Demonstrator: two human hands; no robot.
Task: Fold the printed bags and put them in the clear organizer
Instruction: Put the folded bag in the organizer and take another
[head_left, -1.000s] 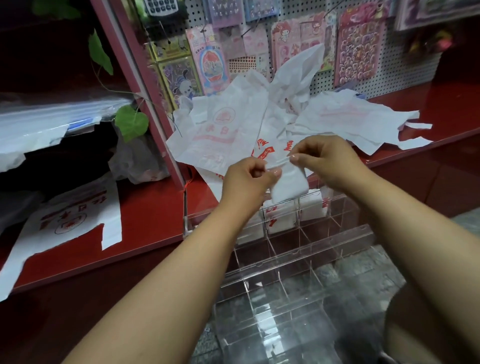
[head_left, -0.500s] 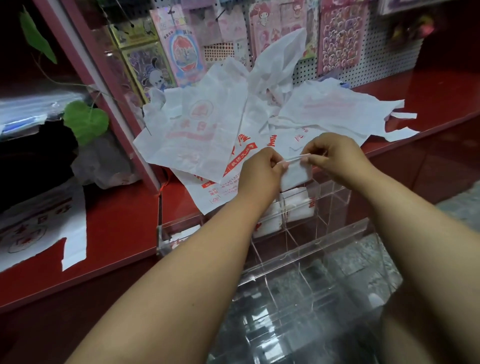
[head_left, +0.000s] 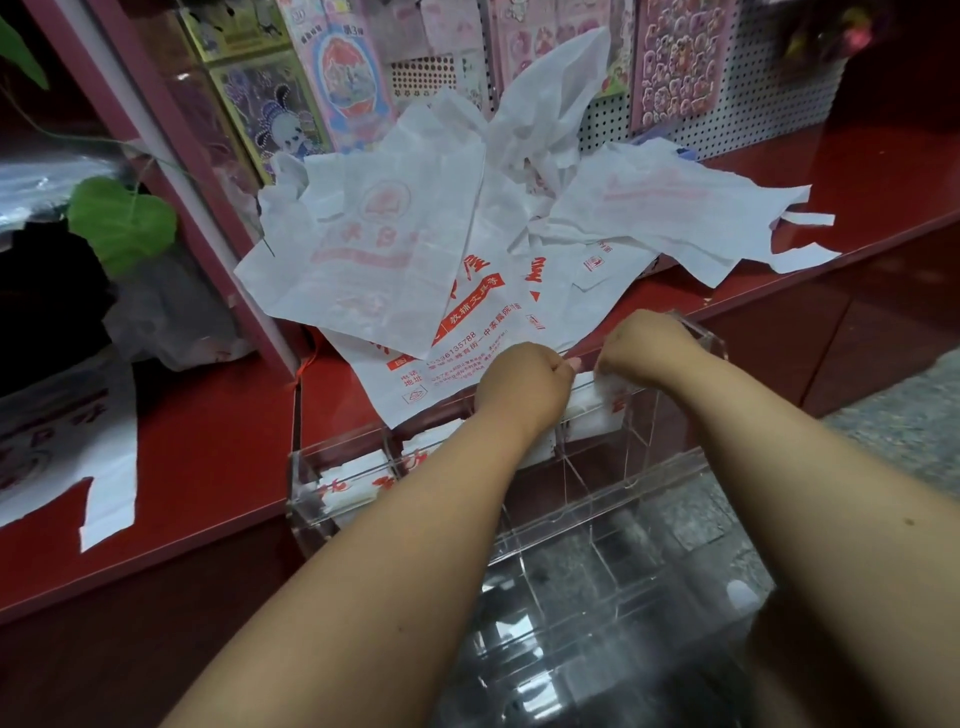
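At the back row of the clear organizer (head_left: 691, 338), a folded bag (head_left: 589, 402) is pinched by left hand (head_left: 522, 387) and right hand (head_left: 641, 345) and lowered beside bags already filed (head_left: 358, 480), while a pile of unfolded bags (head_left: 415, 249) is left on the red shelf (head_left: 208, 447)

— The printed bags (head_left: 395, 249): thin, crinkled, matt white plastic, by the look of them, with red print.

— And the clear organizer (head_left: 644, 447) just in front of them?

— Glossy, see-through hard plastic. The red counter (head_left: 208, 457) under the bags is smooth and shiny; the pegboard (head_left: 779, 93) behind them looks like perforated white metal.
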